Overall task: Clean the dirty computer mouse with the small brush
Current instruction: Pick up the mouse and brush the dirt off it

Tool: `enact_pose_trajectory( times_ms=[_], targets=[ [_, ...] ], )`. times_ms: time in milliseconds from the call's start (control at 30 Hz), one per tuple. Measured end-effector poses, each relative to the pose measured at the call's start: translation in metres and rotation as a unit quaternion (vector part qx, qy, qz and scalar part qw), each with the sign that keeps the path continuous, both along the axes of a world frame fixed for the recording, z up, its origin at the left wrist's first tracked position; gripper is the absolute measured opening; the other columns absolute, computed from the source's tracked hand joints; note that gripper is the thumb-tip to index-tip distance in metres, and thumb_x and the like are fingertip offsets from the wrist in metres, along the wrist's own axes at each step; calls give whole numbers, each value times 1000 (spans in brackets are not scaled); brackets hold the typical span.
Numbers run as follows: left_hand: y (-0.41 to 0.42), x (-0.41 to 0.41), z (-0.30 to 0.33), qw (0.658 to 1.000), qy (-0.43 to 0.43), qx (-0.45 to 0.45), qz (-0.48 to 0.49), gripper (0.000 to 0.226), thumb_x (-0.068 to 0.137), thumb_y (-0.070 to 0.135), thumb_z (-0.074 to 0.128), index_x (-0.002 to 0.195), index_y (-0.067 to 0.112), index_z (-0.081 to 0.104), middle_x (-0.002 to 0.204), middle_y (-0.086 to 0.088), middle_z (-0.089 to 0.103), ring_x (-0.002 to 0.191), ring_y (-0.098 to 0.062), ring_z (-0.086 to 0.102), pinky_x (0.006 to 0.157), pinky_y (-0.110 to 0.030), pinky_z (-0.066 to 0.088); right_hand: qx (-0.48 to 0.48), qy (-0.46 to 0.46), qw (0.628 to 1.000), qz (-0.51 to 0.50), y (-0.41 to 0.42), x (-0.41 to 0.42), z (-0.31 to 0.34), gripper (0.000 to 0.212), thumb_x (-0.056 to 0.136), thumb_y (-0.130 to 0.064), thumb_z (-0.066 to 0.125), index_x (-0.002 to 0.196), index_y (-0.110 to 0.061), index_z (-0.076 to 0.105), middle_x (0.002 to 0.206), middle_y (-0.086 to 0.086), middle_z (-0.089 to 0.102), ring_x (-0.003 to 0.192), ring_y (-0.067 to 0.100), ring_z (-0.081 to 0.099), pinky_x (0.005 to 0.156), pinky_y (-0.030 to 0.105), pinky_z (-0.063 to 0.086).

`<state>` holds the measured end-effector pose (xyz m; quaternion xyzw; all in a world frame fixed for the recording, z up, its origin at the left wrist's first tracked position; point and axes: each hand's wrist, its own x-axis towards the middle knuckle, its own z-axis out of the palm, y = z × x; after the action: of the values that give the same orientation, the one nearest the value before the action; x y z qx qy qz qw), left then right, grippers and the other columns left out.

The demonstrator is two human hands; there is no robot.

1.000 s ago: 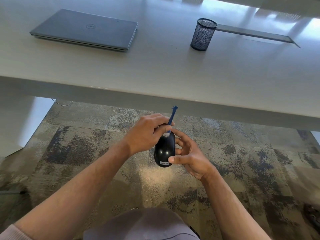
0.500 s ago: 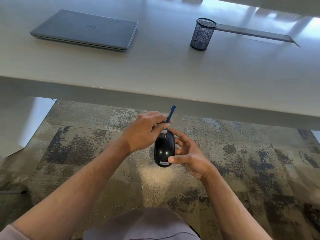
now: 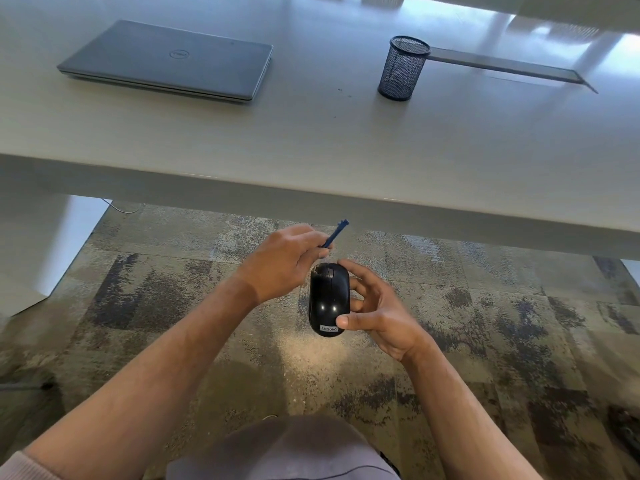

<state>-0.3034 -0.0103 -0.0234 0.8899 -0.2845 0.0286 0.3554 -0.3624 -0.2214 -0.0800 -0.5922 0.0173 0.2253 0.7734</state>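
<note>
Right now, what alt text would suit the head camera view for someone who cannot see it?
A person's right hand holds a black computer mouse above patterned carpet while the left hand grips a small blue brush near its front. Beyond, a desk carries a closed laptop and mesh pen cup.

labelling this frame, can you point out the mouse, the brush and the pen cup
mouse (image 3: 329, 299), head view, middle of its black top shell
brush (image 3: 335, 233), head view, blue handle above the left hand
pen cup (image 3: 401, 69), head view, mesh side wall

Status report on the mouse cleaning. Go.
Left hand grips the small blue brush, bristle end hidden by its fingers. Right hand holds the black Lenovo mouse over the carpet, below the desk edge. Nothing in the way.
</note>
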Motion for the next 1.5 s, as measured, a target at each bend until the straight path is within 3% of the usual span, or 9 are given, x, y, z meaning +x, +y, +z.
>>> enact_pose_trajectory(
  times_ms=[167,400,533,700,833,967,1100,1367,1500],
  targets=[
    [-6,-6,7,999,-2,-46,7,18,97,20,57,109,16,70,101,4,67,92,-5,61,83,-18,49,4,-2,1000,-2,0,2,0,96,62,11,82,146,-19,47,135,18,62,112,41,67,97,64,51],
    [-13,-11,7,998,26,-56,-18,17,96,19,58,108,17,70,102,9,67,93,4,57,83,-4,39,17,-19,1000,4,1,1,3,91,63,12,81,142,-25,54,132,18,63,111,38,68,94,56,55],
    [-11,-7,7,999,27,-34,-15,19,97,19,56,110,16,69,103,6,66,92,-2,59,81,-10,42,22,-18,1000,9,1,0,0,95,63,12,81,146,-20,49,137,22,59,115,42,65,98,62,51],
    [-8,-4,4,1000,9,-11,-15,20,97,19,55,111,14,69,105,4,66,90,-4,57,81,-11,41,21,-6,1000,11,2,-2,0,98,59,5,85,146,-18,48,136,17,62,111,39,67,96,59,53],
    [-8,-3,3,1000,1,-10,3,20,97,20,54,109,14,69,102,2,66,88,-9,62,83,-24,51,16,1,1000,8,0,-3,0,97,59,6,84,145,-20,48,130,10,66,105,34,70,91,55,56],
    [-11,-7,9,998,8,-58,12,17,96,19,58,108,15,70,99,5,67,90,-5,62,81,-15,48,14,-6,1000,8,0,-3,-1,94,63,10,81,145,-20,48,133,14,64,108,38,69,95,61,53],
    [-15,-12,10,998,29,-50,-24,17,96,21,58,108,19,69,98,15,63,91,4,59,82,-8,42,20,-10,1000,12,0,-4,1,91,66,14,78,144,-20,50,129,13,65,108,37,68,93,58,55],
    [-7,-8,3,1000,14,-11,-2,19,97,18,56,110,14,69,103,3,66,90,-8,60,82,-17,43,21,-4,1000,11,-1,-7,0,95,62,10,81,147,-18,46,136,15,62,108,38,68,94,59,54],
    [-7,-9,6,999,6,-31,20,18,97,17,57,109,14,69,99,5,65,87,-3,59,78,-11,43,19,-1,1000,9,-1,-8,0,96,61,8,83,146,-18,47,134,13,64,107,36,70,93,57,55]
  ],
)
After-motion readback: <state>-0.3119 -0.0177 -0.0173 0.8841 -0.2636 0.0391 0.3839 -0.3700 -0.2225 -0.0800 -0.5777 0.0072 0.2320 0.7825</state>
